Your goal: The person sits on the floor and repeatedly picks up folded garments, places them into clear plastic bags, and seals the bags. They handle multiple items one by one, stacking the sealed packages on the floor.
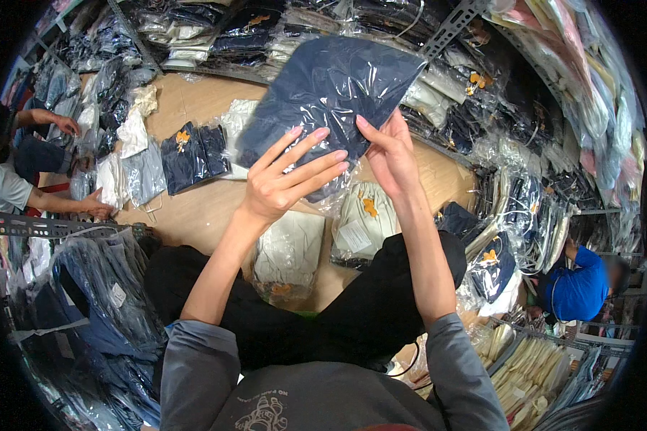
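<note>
A folded navy garment in a clear plastic bag (329,86) is raised in front of me, above the floor. My right hand (391,151) grips its lower right edge, thumb on the near face. Spread fingers of my left hand (288,178) lie flat against the bag's lower left face; whether that hand also bears weight is unclear. Below, between my knees, a bagged pale garment (290,245) lies on the floor. Beside it is a bagged cream garment (364,210) with an orange tag and a white label. The held bag hides part of the floor behind it.
Bagged navy garments (194,156) and a white bundle (137,121) lie on the wooden floor (194,94). Metal shelving (453,27) packed with bagged clothes curves around me. One person's hands (94,204) are at the left; another person in blue (577,285) is at the right.
</note>
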The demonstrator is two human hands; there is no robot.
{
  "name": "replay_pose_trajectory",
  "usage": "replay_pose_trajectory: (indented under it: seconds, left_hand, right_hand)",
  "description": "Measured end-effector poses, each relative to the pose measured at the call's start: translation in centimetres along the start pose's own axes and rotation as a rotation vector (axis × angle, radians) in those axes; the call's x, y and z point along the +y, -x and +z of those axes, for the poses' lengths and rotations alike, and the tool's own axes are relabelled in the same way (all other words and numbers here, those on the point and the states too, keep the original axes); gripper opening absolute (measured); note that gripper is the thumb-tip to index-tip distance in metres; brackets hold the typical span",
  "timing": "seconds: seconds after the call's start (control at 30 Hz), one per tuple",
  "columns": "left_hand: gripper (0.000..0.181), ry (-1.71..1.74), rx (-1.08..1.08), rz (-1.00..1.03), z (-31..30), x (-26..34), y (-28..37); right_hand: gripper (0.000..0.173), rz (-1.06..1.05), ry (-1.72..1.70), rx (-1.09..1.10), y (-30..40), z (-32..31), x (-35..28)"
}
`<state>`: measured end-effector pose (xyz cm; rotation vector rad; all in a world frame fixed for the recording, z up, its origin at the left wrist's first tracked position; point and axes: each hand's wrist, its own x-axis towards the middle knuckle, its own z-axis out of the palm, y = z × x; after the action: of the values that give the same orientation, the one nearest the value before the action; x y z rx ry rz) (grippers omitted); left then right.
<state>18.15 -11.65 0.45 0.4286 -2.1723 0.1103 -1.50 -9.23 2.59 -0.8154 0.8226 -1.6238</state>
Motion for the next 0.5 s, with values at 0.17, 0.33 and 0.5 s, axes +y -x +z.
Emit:
replay_pose_trajectory:
  seconds: [0.17, 0.33, 0.5]
  left_hand:
    - [0.039, 0.083, 0.171, -0.139, 0.9, -0.8, 0.6]
    - [0.049, 0.780, 0.275, -0.814, 1.4, -1.0, 1.3]
    - [0.031, 1.815, 0.602, -1.413, 2.6, -2.2, 2.4]
  right_hand:
    - [0.055, -0.073, -0.014, -0.024, -0.2, 0.0, -0.2]
    - [0.071, -0.138, 0.439, -0.246, 0.5, 1.1, -2.4]
    - [0.089, -0.678, 1.311, 0.128, -0.3, -2.4, -3.2]
